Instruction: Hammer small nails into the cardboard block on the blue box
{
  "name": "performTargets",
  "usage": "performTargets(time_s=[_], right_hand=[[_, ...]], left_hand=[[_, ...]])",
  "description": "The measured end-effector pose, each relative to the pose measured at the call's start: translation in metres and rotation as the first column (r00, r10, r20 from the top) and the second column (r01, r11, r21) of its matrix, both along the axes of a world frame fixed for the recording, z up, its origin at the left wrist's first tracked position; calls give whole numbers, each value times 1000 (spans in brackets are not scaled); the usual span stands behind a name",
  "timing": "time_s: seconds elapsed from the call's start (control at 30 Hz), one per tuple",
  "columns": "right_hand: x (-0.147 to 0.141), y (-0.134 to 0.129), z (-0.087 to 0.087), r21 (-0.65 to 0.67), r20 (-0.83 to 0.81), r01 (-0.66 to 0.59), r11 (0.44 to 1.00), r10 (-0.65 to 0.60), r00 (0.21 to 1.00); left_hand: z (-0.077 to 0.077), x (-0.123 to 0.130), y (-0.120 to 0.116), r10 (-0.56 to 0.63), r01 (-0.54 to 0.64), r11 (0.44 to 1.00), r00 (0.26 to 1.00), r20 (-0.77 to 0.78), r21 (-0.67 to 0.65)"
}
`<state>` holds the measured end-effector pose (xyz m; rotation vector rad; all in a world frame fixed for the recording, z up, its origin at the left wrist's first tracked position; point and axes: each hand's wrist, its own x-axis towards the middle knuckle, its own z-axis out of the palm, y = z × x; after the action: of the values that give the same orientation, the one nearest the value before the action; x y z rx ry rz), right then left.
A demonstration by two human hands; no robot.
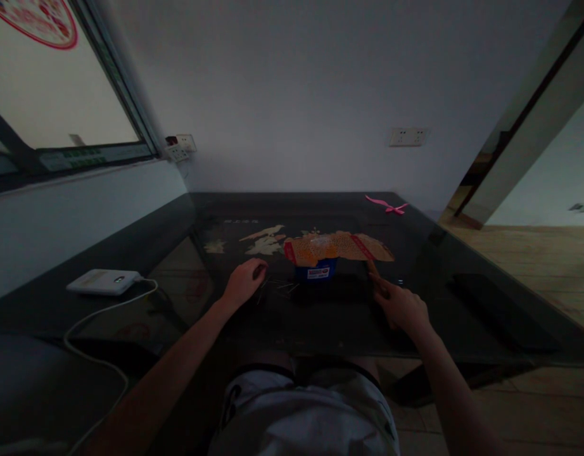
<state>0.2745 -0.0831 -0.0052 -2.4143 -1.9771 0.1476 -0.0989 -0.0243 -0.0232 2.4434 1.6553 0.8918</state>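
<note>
A tan and orange patterned sheet point(339, 246) with red bands lies across the top of a small blue box point(315, 271), its right part reaching out past the box. My left hand point(247, 278) rests over the dark table to the left of the box, fingers curled together; what they hold, if anything, is hidden. Beside it several thin pale sticks point(287, 287) lie on the tabletop. My right hand point(401, 307) is at the sheet's right side, with what looks like an outstretched finger reaching its lower edge. The dim light blurs the detail there.
On the dark table point(320, 329), a white power bank point(104, 282) with a white cable point(97, 310) is at the left. A pink ribbon point(389, 206) lies at the far right, and a black flat object point(503, 310) near the right edge. A wall point(292, 95) stands behind.
</note>
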Motion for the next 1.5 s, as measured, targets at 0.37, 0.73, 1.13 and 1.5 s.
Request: performTargets(time_s=[0.37, 0.73, 1.13, 1.5], right_hand=[[-8, -7, 0, 5, 8, 26, 1000, -26, 1000], [-28, -30, 5, -10, -24, 74, 997, -74, 997], [-31, -45, 7, -33, -21, 67, 997, -68, 997], [-30, -44, 5, -24, -16, 61, 998, -61, 998]], left_hand=[[-8, -2, 1, -23, 14, 995, 995, -94, -100], [-1, -14, -1, -35, 35, 984, 999, 5, -173], [8, -16, -45, -328, 319, 932, 944, -25, -171], [12, 9, -47, -385, 374, 918, 920, -77, -129]])
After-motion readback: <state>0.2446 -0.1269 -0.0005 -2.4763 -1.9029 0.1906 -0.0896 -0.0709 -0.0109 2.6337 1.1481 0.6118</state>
